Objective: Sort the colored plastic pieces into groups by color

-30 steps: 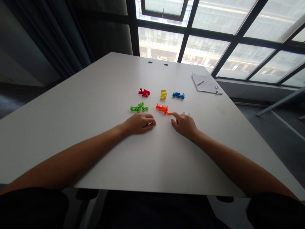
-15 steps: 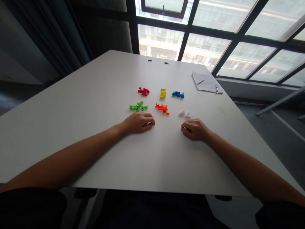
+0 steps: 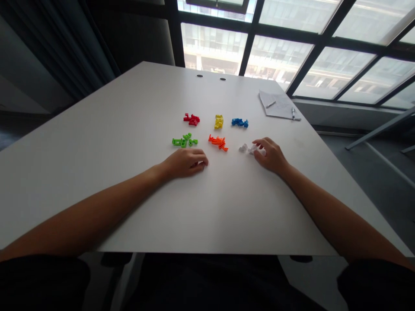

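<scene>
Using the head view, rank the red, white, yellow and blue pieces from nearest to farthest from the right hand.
1. White pieces: right at the right hand, partly hidden by its fingers.
2. Blue pieces: right end of the far row.
3. Yellow pieces: middle of that row.
4. Red pieces: its left end.

A broad, smooth white table bore small angular plastic pieces, grouped by colour in two rows. In the farther row, from left to right, lay red pieces, yellow pieces and blue pieces; in the nearer, lime-green pieces, orange pieces and white pieces. Towards the far right lay a white paper sheet with a slim pale pen on it.
</scene>
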Demonstrator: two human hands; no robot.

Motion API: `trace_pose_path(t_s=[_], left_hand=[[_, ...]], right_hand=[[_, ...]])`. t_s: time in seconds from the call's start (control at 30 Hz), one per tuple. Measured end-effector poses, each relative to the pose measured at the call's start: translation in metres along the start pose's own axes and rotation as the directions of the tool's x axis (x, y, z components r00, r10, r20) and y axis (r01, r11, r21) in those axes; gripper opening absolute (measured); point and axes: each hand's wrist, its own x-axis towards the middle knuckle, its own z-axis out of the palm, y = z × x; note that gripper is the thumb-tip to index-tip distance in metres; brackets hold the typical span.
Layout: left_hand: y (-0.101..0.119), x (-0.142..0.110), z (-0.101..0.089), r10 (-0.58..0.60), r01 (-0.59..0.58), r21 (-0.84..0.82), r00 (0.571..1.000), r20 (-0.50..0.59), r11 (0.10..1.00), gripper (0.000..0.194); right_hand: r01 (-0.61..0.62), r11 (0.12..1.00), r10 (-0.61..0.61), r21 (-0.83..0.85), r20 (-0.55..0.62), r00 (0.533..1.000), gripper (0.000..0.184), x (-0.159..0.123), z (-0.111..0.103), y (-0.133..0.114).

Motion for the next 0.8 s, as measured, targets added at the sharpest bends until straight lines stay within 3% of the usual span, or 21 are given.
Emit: trace_pose_path(t_s=[0.1,0.3,0.4,0.6,0.8], left_hand=[[-0.001,0.000,0.000,0.004,-0.004,0.005,1.000,-0.007,1.000,0.022],[0.000,0.000,0.000,0.006,-0.006,0.003,1.000,-0.013,1.000,0.022],[0.001,0.000,0.000,0.003,-0.003,0.005,1.000,-0.013,1.000,0.022],[0.001,0.000,0.000,0.005,-0.004,0.012,1.000,-0.009,1.000,0.023],[0.001,0.000,0.000,0.005,-0.005,0.012,1.000,-0.016,1.000,0.023]], right_hand=[[0.045,0.999,-0.046,0.006,0.039,0.998,0.036,0.000,0.001,0.002],[0.028,0.999,-0.026,-0.024,0.064,0.998,0.044,0.000,0.001,0.003],[0.060,0.995,-0.055,-0.074,0.058,0.997,0.051,0.000,-0.001,-0.004],[0.137,0.989,-0.126,-0.060,0.167,0.978,0.064,0.003,0.004,-0.020],[0.004,0.995,0.004,-0.103,0.074,0.997,0.066,0.004,0.011,-0.010]])
